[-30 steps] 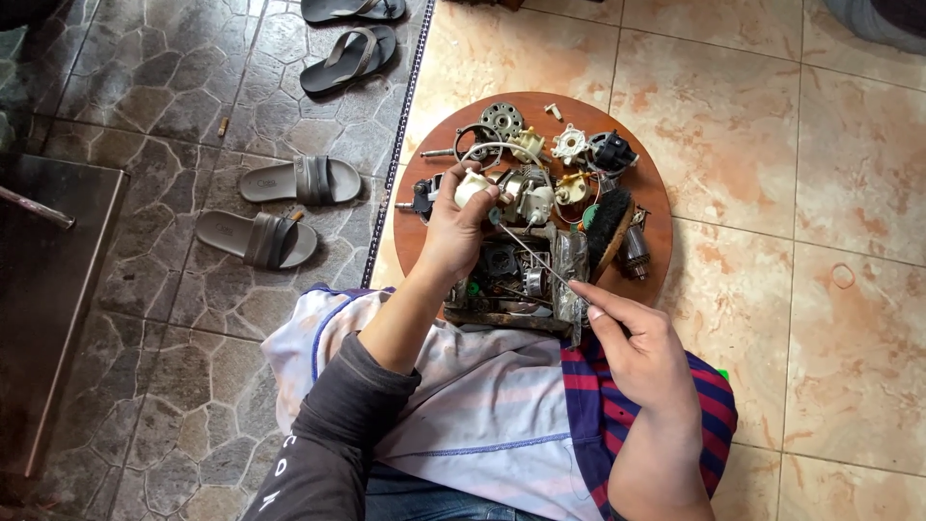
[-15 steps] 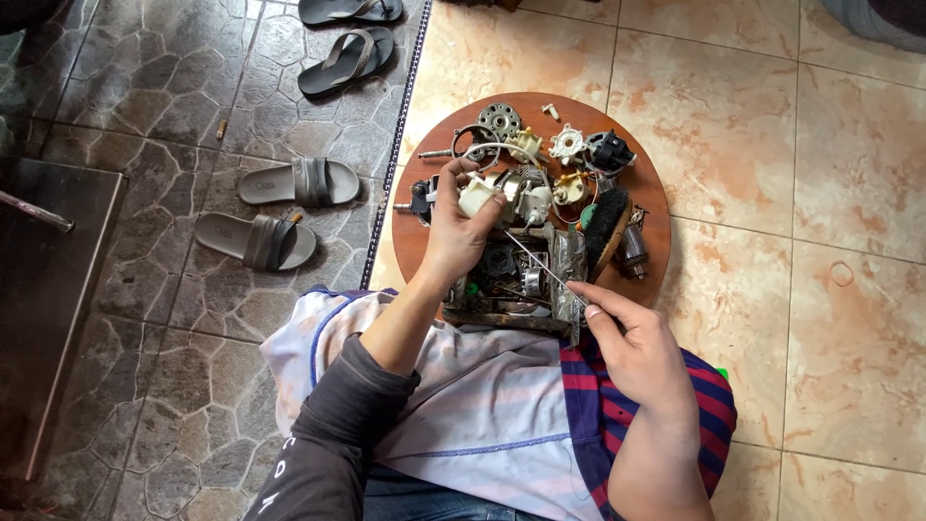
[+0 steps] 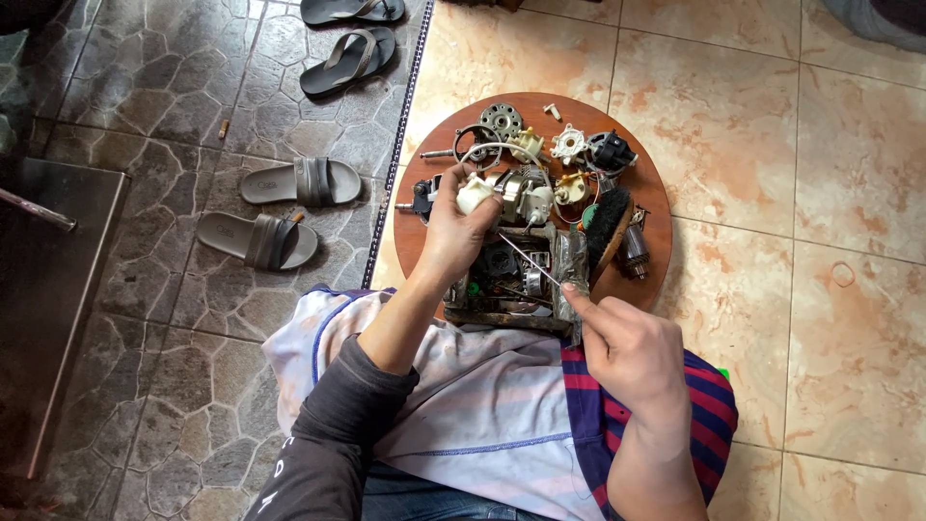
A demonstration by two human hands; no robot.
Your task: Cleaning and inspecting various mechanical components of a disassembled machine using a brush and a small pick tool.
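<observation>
My left hand (image 3: 455, 232) grips a white and metal motor assembly (image 3: 511, 196) over the round wooden table (image 3: 654, 220). Pinched in the fingers of my right hand (image 3: 627, 347) is a thin metal rod (image 3: 529, 260), whose tip points up and left into the assembly. Beneath the two hands sits a dark machine body (image 3: 516, 289) at the table's near edge. Loose parts lie on the far half of the table: a metal gear disc (image 3: 502, 119), a white gear piece (image 3: 567, 145), a black part (image 3: 608, 151) and a black brush (image 3: 608, 222).
Two grey slippers (image 3: 280, 207) lie on the stone floor to the left, with two black slippers (image 3: 349, 39) further away. A dark metal slab (image 3: 43, 280) is at the far left. Tan tiles surround the table on the right. White and striped cloths (image 3: 482, 405) cover my lap.
Little has moved. My right hand and the rod have shifted slightly toward the assembly, while my left hand keeps its grip in the same place.
</observation>
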